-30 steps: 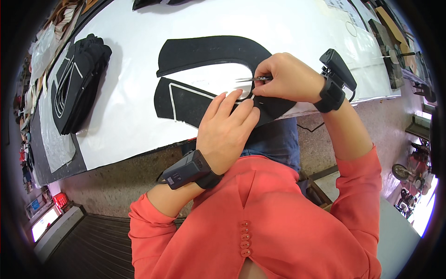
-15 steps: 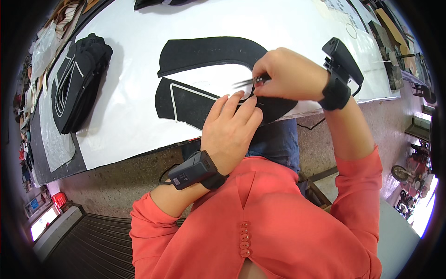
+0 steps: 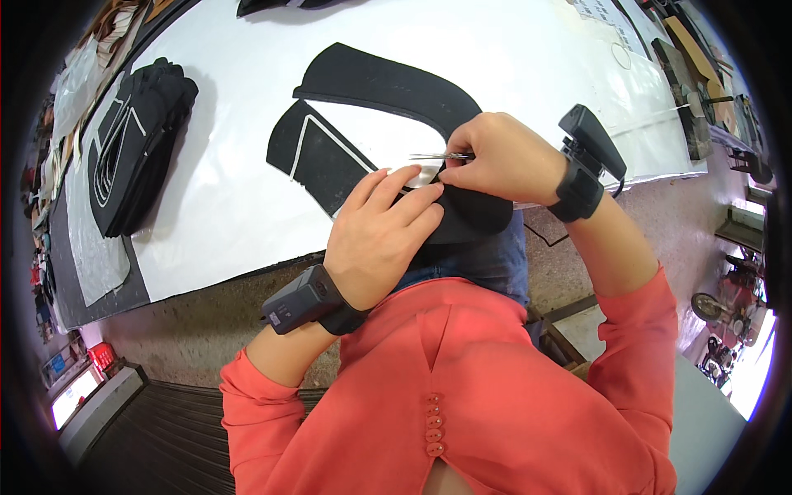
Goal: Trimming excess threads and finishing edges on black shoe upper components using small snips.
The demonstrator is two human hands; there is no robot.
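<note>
A curved black U-shaped piece of sheet material (image 3: 375, 78) lies on the white table, one arm bearing a thin white strip (image 3: 340, 140) that bends at a corner. My left hand (image 3: 384, 223) lies with fingers spread on that arm, pressing near the strip's end. My right hand (image 3: 507, 158) is closed at the curve, thumb and finger pinched at the piece near the left fingertips. A slim pointed metal tool (image 3: 433, 156) sticks out of it to the left; its exact kind is unclear. What the pinching fingertips touch is mostly hidden.
A stack of similar black pieces with white strips (image 3: 140, 153) sits at the left on the white-covered table (image 3: 214, 231). Clear plastic (image 3: 92, 247) lies by the left edge. Another dark item (image 3: 280, 7) is at the far edge. Boards and tools (image 3: 689, 99) stand at the right.
The black piece has turned clockwise, its strip arm swinging up. My left hand has slid a little left, and my right hand has moved slightly down. The metal tool now points straight left.
</note>
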